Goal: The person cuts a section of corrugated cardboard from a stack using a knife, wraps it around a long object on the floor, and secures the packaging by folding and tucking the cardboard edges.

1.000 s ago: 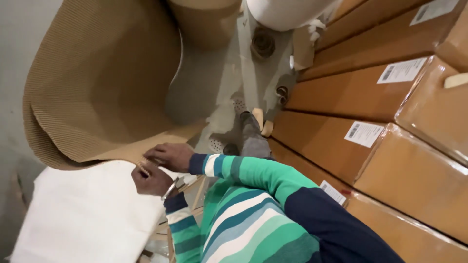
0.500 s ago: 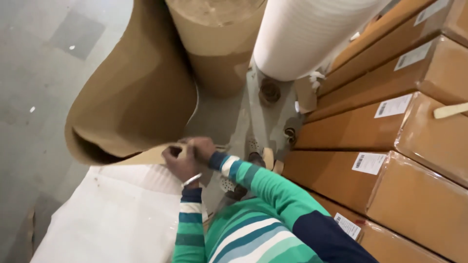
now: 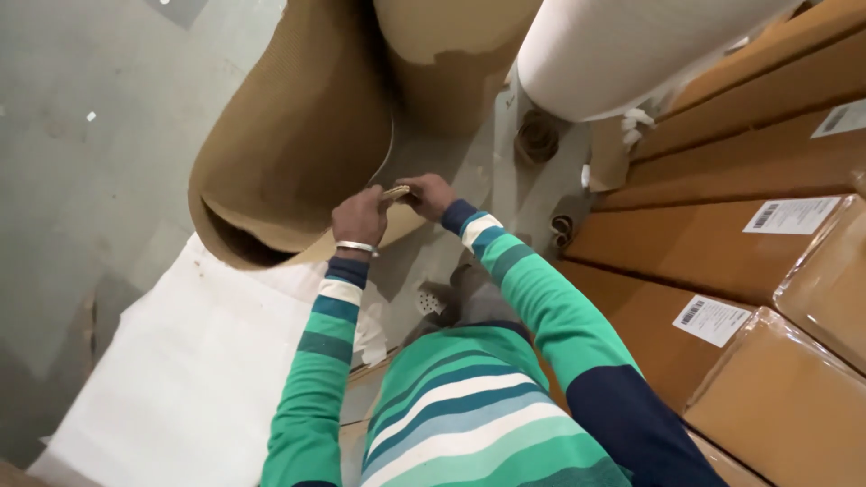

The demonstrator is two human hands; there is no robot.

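A big roll of brown corrugated cardboard sheet (image 3: 289,135) curls open in front of me, its loose edge hanging low. My left hand (image 3: 359,219), a metal bangle on the wrist, pinches that loose edge from the left. My right hand (image 3: 428,194) grips the same edge just to the right, fingers closed over it. Both arms wear green striped sleeves. A white sheet (image 3: 198,361) lies flat below the roll at the lower left.
A tall brown paper roll (image 3: 442,63) and a thick white roll (image 3: 622,54) stand behind. Brown wrapped cartons (image 3: 722,261) with white labels are stacked along the right. Small cardboard tubes (image 3: 538,137) lie on the grey floor (image 3: 81,162).
Both hands have risen with the cardboard edge, from down by the white sheet to higher against the roll. The view has tilted so more of the floor and rolls show.
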